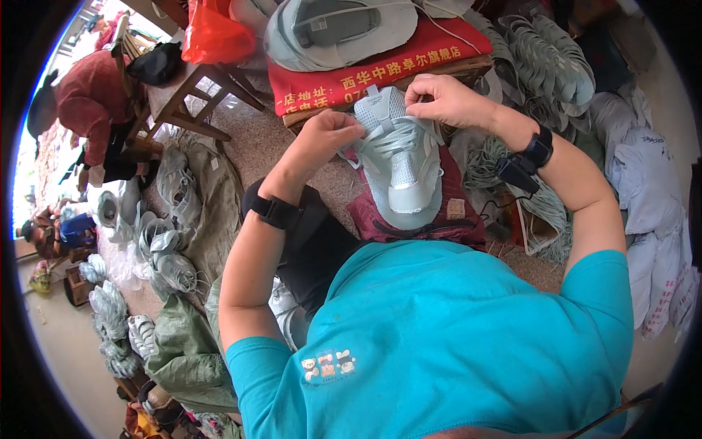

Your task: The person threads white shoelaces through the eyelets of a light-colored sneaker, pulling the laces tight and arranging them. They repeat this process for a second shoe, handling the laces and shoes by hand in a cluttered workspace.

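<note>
A pale grey-green sneaker upper (404, 168) lies in front of me, its toe pointing toward my body and its tongue (381, 107) at the far end. Pale shoelaces (389, 134) cross over its middle. On the left edge of the lacing, my left hand (327, 137) is closed in a pinch on a shoelace. My right hand (447, 101) pinches lace at the right of the tongue, its other fingers curled; the lace is partly hidden by the fingertips. Beneath the upper is a dark red cloth (463, 219).
A low stand with a red printed cover (446, 45) carries more shoe uppers (340, 33) just beyond my hands. Bundles of uppers (548, 62) and laces (488, 167) lie at right, beside white sacks (647, 179). A wooden stool (178, 99), heaped uppers (175, 186) and other people (91, 95) are at left.
</note>
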`<state>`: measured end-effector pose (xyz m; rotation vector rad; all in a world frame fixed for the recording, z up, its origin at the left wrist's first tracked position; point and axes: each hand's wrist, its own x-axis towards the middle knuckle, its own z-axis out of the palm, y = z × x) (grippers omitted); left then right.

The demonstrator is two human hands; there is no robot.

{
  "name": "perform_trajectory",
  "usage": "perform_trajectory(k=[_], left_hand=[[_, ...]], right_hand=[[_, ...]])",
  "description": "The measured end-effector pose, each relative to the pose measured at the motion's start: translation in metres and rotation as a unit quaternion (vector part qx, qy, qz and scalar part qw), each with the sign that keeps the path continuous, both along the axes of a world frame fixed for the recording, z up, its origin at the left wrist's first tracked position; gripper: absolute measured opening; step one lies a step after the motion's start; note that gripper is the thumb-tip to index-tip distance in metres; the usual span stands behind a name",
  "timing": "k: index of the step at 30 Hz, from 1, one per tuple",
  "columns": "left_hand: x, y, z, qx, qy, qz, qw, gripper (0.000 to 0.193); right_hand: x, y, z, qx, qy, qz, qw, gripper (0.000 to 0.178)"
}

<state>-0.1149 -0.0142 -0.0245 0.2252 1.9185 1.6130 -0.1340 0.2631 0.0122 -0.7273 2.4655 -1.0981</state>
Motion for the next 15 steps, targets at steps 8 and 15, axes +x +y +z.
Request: perform_trajectory(k=[8, 15], left_hand=[[0.021, 0.026, 0.072, 0.299, 0.113, 0.146, 0.936, 0.024], [0.026, 0.032, 0.041, 0.279, 0.118, 0.306, 0.902, 0.019]], right_hand=[[0.02, -0.041, 0.075, -0.263, -0.007, 0.068, 0.962, 0.007], [0.017, -0.054, 0.061, -0.221, -0.197, 0.039, 0.954, 0.016]])
